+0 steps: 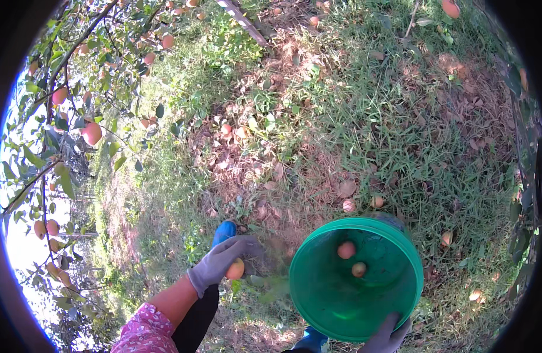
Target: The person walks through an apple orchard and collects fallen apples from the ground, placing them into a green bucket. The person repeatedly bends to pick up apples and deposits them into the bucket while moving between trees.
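My left hand (227,259), in a grey glove, reaches in from the lower left with its fingertips blurred by motion. A yellow-orange apple (235,269) sits against its palm, and the hand is closed around it. A green blur lies between this hand and the bucket. My right hand (388,337), gloved too, grips the near rim of a green bucket (297,267). The bucket is tilted with its mouth toward me. Inside rest a reddish apple (346,250) and a smaller brownish one (358,269).
Two apples (349,205) (377,202) lie in the grass just beyond the bucket, and others (226,129) farther off. Apple branches (65,65) with fruit hang at the left. A wooden plank (243,22) lies at the top. My blue boots (224,232) stand below.
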`<state>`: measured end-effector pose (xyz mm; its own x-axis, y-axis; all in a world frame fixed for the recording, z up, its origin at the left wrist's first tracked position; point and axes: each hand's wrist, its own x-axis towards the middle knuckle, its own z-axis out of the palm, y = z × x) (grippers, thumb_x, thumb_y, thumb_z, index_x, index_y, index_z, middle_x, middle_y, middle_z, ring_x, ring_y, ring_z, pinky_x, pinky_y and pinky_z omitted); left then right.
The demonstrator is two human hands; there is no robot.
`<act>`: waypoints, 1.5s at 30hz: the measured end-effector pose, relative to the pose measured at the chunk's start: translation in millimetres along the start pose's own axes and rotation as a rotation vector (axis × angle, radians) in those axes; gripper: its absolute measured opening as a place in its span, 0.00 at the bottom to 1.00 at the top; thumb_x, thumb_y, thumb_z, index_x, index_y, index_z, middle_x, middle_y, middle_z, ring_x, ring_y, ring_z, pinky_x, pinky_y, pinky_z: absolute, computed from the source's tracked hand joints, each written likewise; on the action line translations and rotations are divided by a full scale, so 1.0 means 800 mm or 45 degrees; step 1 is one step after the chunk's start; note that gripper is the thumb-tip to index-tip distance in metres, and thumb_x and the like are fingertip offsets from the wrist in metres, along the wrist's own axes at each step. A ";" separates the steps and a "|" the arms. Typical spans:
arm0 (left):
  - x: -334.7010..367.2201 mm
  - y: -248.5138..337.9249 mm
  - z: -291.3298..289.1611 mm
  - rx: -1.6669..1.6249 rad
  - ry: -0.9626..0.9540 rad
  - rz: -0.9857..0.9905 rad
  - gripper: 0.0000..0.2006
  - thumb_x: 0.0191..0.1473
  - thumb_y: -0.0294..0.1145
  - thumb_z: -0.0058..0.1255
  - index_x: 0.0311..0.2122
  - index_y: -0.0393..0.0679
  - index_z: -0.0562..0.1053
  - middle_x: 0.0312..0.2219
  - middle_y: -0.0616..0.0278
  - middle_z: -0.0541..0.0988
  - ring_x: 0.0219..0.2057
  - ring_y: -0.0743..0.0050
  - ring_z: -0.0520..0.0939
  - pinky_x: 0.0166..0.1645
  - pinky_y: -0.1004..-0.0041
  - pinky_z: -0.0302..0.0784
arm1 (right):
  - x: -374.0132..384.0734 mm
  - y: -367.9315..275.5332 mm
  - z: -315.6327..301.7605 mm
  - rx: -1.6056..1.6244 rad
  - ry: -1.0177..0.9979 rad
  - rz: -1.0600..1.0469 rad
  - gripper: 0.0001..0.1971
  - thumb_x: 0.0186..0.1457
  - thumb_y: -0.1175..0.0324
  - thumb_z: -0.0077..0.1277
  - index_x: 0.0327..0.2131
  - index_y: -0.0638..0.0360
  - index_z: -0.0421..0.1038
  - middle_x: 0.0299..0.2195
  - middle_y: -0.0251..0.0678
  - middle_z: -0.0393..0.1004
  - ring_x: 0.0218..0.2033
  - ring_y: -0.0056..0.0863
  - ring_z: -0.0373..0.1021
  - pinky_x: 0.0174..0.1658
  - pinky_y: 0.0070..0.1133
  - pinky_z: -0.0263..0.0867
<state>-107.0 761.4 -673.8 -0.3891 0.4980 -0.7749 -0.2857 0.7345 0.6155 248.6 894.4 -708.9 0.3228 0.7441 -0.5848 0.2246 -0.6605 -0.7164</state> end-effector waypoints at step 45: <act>0.629 0.362 -0.264 0.408 -0.140 1.003 0.44 0.51 0.28 0.72 0.69 0.42 0.59 0.56 0.55 0.75 0.55 0.68 0.78 0.59 0.66 0.77 | 0.320 -0.248 0.478 -0.563 -0.007 -0.485 0.22 0.71 0.56 0.47 0.52 0.69 0.74 0.44 0.51 0.80 0.43 0.40 0.75 0.50 0.35 0.68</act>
<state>-570.3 1127.8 -855.5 -0.2787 0.9472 -0.1583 0.2998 0.2424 0.9227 -64.7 1253.8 -862.1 0.1395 0.9371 -0.3199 0.6867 -0.3243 -0.6505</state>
